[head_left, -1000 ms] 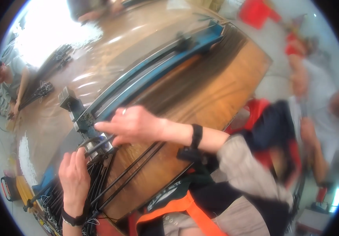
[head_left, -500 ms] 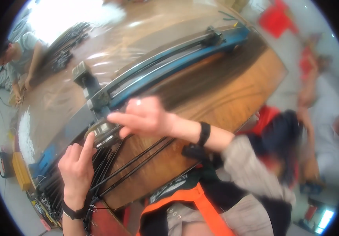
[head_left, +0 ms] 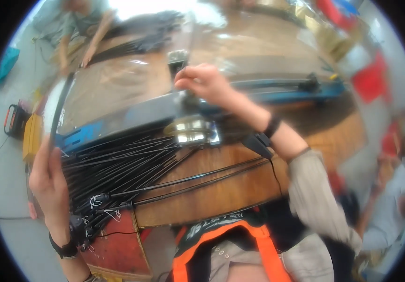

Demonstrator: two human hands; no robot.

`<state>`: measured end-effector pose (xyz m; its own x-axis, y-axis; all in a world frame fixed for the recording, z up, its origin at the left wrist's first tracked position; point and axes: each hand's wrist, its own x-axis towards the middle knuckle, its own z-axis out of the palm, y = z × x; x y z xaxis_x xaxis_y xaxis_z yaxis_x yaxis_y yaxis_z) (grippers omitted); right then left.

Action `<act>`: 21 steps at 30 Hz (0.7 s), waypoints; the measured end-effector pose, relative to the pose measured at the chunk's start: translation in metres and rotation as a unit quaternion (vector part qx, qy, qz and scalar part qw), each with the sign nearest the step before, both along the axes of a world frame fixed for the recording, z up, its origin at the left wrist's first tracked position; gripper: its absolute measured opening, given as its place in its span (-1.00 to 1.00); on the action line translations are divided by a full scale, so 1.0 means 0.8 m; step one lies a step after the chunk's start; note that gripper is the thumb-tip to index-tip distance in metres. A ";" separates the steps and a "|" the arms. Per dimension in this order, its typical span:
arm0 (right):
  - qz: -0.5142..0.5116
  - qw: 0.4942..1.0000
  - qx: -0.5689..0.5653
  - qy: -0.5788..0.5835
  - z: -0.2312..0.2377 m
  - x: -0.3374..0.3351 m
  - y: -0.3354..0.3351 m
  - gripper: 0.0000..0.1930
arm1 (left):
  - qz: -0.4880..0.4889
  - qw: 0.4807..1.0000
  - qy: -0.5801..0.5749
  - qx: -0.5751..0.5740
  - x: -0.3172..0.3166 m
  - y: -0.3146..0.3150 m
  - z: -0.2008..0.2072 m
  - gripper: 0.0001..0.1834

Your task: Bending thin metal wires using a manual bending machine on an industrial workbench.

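My left hand (head_left: 50,181) is at the left side, with its fingers closed around the lower end of a long dark rod (head_left: 63,101) that points up and away. Over the workbench, my right hand (head_left: 204,83) is closed in a loose fist beside a dark upright block (head_left: 178,58) on the blue rail fixture; what it grips, if anything, cannot be made out. Below that hand sits a shiny metal piece with a round rim (head_left: 190,131). Many thin black rods (head_left: 118,157) lie in a fanned bundle between my hands.
The blue rail (head_left: 282,96) runs right across the wooden bench (head_left: 230,174). Two long rods (head_left: 188,181) lie along its near edge. A yellow box (head_left: 32,141) stands at the left. Another person (head_left: 78,28) works at the far left; blurred people are at the right.
My view has turned, so the bench appears shifted. My left hand has left the round metal piece and holds a dark rod. My right hand has moved up next to the upright block.
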<state>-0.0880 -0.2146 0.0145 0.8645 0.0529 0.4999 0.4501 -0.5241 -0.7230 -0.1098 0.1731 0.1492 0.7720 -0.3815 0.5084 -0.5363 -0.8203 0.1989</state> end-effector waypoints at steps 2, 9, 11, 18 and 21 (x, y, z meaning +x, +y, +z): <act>0.049 0.993 -0.086 -0.057 -0.007 0.029 0.007 -0.91 | 0.012 1.000 0.004 0.002 -0.010 0.027 -0.006 -0.69; 0.031 0.967 -0.225 -0.117 -0.028 0.053 0.023 -0.88 | 0.024 0.999 0.044 0.003 -0.021 0.062 -0.035 -0.69; 0.024 0.956 -0.270 -0.116 -0.027 0.054 0.027 -0.87 | 0.014 0.999 0.051 -0.009 -0.022 0.053 -0.039 -0.70; 0.015 0.992 -0.112 -0.054 -0.013 0.053 0.024 -0.75 | -0.002 0.998 0.059 -0.013 -0.017 0.045 -0.048 -0.71; 0.024 0.981 -0.172 -0.091 -0.017 0.051 0.025 -0.80 | -0.007 0.997 0.072 -0.015 -0.019 0.039 -0.047 -0.72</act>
